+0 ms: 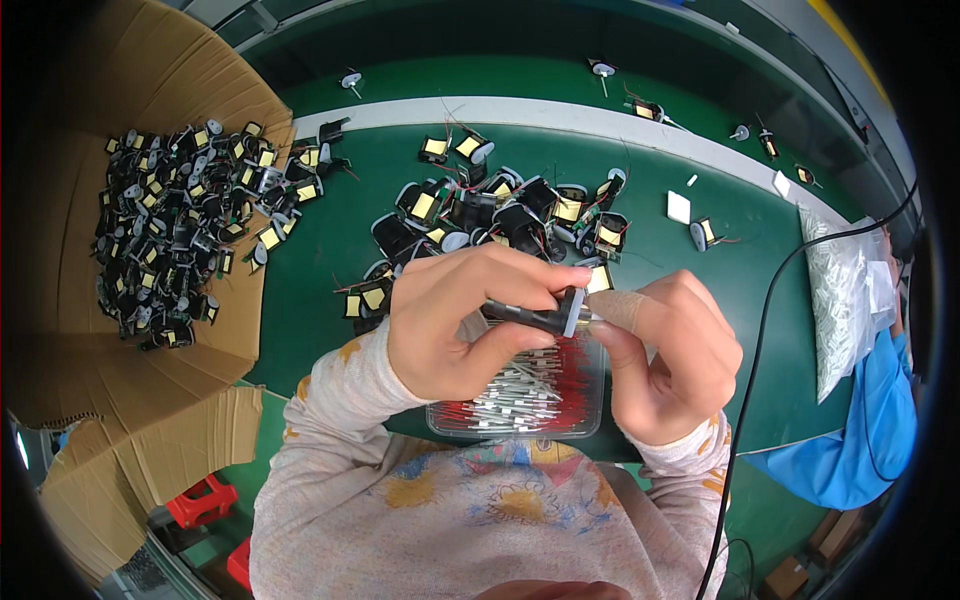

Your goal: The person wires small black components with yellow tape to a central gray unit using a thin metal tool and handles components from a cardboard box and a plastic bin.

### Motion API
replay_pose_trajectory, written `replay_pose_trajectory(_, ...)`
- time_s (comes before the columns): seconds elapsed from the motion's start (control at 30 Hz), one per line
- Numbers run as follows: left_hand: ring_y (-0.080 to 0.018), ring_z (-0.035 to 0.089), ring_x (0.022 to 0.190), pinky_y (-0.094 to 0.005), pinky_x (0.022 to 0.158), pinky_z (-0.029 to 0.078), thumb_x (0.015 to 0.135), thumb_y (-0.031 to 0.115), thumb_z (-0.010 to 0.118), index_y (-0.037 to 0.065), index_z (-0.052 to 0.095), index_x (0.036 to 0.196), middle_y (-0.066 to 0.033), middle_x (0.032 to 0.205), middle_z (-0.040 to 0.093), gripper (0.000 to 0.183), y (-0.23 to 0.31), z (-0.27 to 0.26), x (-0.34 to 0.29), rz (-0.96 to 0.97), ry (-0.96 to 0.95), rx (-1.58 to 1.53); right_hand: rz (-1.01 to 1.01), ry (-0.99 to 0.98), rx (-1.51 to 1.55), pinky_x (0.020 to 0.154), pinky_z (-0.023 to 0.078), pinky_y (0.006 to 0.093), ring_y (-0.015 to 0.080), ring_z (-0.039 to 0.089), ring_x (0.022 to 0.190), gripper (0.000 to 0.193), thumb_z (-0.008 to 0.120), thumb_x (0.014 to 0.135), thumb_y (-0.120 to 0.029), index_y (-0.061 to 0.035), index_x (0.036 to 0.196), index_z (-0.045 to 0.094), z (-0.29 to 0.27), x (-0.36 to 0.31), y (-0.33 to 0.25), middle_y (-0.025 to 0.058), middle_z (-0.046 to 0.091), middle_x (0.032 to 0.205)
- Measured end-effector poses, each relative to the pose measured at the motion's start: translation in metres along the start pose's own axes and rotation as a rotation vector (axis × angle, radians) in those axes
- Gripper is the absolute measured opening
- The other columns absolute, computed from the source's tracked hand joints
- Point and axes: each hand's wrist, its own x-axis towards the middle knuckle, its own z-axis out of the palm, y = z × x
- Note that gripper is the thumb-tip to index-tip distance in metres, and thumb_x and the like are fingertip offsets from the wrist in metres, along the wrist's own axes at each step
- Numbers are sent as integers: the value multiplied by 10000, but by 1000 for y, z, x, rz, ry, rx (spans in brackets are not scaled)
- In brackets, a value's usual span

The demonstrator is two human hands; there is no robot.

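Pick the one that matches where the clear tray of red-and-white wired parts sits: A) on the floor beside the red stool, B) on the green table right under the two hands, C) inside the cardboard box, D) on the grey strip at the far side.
B: the clear tray rests on the green table directly beneath the left hand and right hand, which hold a small black part between them.

An open brown cardboard box (70,330) is sitting far left, holding small black parts with yellow labels (268,237). A clear plastic bag (838,300) of white pieces is lying right, and a clear plastic tray (592,400) is resting near.
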Motion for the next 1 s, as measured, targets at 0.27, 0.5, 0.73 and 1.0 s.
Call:
replay_pose_trajectory(0.27,-230,653,778,-294,669,512,717,-11,655,-24,511,849,-245,934,640,195,8,4,0,-35,61,174,34,57,-68,488,435,282,216,534,539,281,643,573,91,0,840,658,10,-1,2,107,568,653)
replay_pose_trajectory(0.5,-217,591,971,-332,869,457,790,34,640,-30,512,909,-218,1030,610,186,-8,2,9,-521,92,-452,594,-24,720,622,489,249,127,616,727,120,605,845,-66,36,901,634,8,2,29,86,654,826)
replay_pose_trajectory(0.73,-137,583,941,-258,824,474,817,29,620,-15,557,987,-119,1038,625,186,-91,4,60,-522,19,-441,781,143,694,729,501,258,125,571,886,312,582,873,-198,-41,1140,549,12,5,88,81,624,1022)
replay_pose_trajectory(1.0,-281,510,1089,-375,978,382,785,236,637,146,649,1025,-53,1131,593,257,-184,7,111,-275,-37,784,755,235,453,827,459,306,164,517,1000,504,621,801,-127,-56,1268,444,-27,-33,94,122,564,1145)
